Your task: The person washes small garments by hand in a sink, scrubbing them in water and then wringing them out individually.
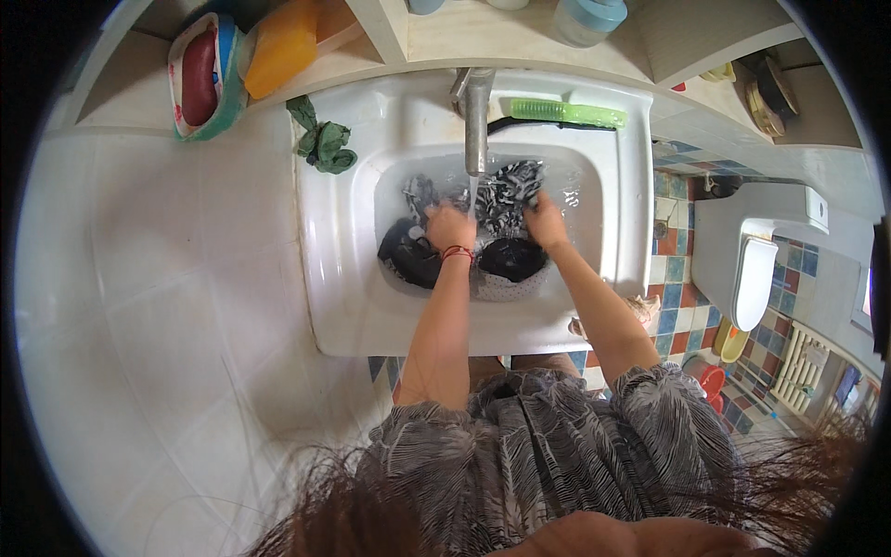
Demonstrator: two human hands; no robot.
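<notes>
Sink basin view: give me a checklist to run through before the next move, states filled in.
1. Faucet running into the sink: ok, a stream falls into the water.
2. Right hand on the black-and-white patterned cloth: ok, at its right edge.
3. Left hand gripping firmly: cannot tell, fingertips are hidden.
4. Left wrist bare: not ok, a red bracelet is on it.
5. Green brush out of the water: ok, behind the basin.
6. Drain closed: cannot tell, not visible.
</notes>
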